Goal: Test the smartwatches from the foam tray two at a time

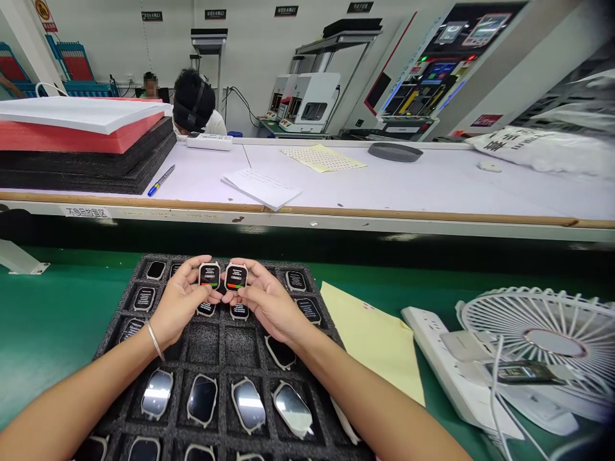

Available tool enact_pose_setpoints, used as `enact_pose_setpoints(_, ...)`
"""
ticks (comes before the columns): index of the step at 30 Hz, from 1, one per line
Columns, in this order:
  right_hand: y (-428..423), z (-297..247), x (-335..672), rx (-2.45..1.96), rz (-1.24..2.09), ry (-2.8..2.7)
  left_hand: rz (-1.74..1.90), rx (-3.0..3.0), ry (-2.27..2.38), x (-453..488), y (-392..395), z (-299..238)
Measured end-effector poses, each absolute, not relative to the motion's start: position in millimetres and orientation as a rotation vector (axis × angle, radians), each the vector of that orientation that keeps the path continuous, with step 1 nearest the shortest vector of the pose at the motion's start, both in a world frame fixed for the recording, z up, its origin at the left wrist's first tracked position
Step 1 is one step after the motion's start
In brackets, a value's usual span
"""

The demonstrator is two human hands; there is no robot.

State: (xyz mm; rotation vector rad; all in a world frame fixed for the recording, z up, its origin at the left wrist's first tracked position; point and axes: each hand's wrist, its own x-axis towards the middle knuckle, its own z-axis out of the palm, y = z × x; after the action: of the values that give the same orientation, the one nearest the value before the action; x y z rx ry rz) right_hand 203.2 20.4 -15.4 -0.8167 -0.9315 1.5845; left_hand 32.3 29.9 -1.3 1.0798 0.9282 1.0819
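My left hand (185,298) is closed around a strapless smartwatch (209,275), its lit screen facing me with text and a red and green bar. Side by side with it, my right hand (266,301) grips a second smartwatch (236,278) showing a similar screen. Both hands are above a black foam tray (223,378) whose square pockets hold several more watch bodies. Some of these, such as the watch at the left (144,298), show text; those in the nearer rows have dark, reflective screens. Two pockets below my hands are bare foam.
Right of the tray lie a yellow sheet (375,346), a white power strip (451,371) and a white fan (538,339) with cables. A raised shelf (336,192) behind carries a foam stack (72,160), a pen (161,181) and papers (262,187). Beyond it sits a person (195,102).
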Motion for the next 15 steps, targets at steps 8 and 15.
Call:
enact_pose_setpoints(8,20.1,-13.6,202.5,-0.825,1.546,-0.980,1.076,1.092,0.934,32.8,29.7,-1.1)
enact_pose_setpoints(15,21.0,-13.7,204.7,-0.810,1.540,-0.997,1.089,1.144,0.935,32.3,30.4,-1.4)
